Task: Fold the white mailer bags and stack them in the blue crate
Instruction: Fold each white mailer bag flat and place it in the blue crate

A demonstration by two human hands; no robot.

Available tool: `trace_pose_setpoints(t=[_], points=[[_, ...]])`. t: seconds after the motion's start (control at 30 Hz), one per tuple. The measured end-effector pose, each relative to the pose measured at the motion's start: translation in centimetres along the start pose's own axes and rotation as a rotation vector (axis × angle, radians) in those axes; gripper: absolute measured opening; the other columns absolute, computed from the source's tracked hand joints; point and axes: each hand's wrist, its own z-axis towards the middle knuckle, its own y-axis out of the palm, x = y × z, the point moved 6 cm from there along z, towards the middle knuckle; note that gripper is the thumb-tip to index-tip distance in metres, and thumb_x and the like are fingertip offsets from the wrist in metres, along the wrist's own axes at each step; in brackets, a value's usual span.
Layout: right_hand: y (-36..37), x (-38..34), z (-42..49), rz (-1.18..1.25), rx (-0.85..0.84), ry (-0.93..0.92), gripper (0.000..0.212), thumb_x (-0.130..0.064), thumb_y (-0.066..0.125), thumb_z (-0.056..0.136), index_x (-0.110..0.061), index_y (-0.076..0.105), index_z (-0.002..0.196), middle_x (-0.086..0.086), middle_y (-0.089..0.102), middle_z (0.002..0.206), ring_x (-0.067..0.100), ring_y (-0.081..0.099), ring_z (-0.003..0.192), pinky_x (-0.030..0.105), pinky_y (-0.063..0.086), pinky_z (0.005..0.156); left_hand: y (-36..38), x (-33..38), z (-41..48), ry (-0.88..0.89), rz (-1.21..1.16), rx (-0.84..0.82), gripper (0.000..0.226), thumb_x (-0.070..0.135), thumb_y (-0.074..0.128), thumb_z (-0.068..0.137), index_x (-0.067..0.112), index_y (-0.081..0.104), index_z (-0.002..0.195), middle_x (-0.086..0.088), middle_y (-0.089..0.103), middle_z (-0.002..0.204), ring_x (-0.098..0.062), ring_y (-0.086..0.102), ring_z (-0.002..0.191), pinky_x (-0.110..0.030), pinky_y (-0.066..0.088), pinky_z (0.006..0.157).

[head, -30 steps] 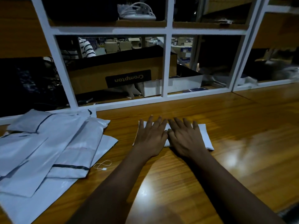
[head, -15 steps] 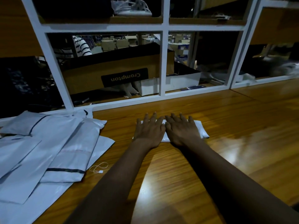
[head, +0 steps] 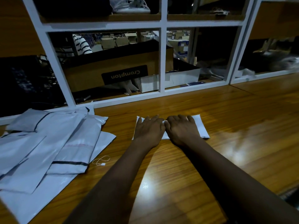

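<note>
A small folded white mailer bag [head: 200, 127] lies flat on the wooden table [head: 226, 143] in the middle of the view. My left hand [head: 148, 130] presses on its left half with fingers laid flat. My right hand [head: 180, 129] presses on its right half, fingers flat and pointing away from me, the two hands side by side and almost touching. A loose pile of unfolded white mailer bags [head: 48, 147] with dark strips lies on the table at the left. No blue crate is in view.
A white-framed shelf unit [head: 162, 59] stands along the table's far edge, holding a brown Crompton carton [head: 119, 68] and a white box [head: 169, 80]. A small white loop of string [head: 101, 160] lies beside the pile. The table's near right edge drops off at lower right.
Both hands stay pressed on the folded bag. My fingers have drawn closer together and the bag looks a little more compact; the view shifted slightly.
</note>
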Motion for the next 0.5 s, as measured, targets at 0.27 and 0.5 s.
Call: trace_pose_setpoints(t=[0.27,0.5], points=[[-0.2,-0.3,-0.5,0.028,0.050,-0.053,0.053,-0.039,0.019,0.100,-0.015,0.067,0.098,0.006,0.070,0.096,0.034,0.063,0.090,0.047,0.045,0.084,-1.1,0.4,-1.8,0.067,-0.047,0.199,0.071,0.051,0.010,0.091,0.024,0.067,0.125,-0.001,0.064,0.131,-0.024,0.061,0.118,-0.044,0.036,0.104],[1.0,3.6,-0.6,-0.028,-0.014,0.066,0.082,-0.054,-0.004,0.091,-0.019,0.062,0.123,0.009,0.064,0.119,0.033,0.058,0.107,0.043,0.043,0.088,0.1,-2.3,-1.5,-0.177,-0.087,-0.100,0.056,0.064,0.024,0.099,0.042,0.032,0.150,0.003,0.031,0.159,-0.032,0.027,0.143,-0.046,0.019,0.118]])
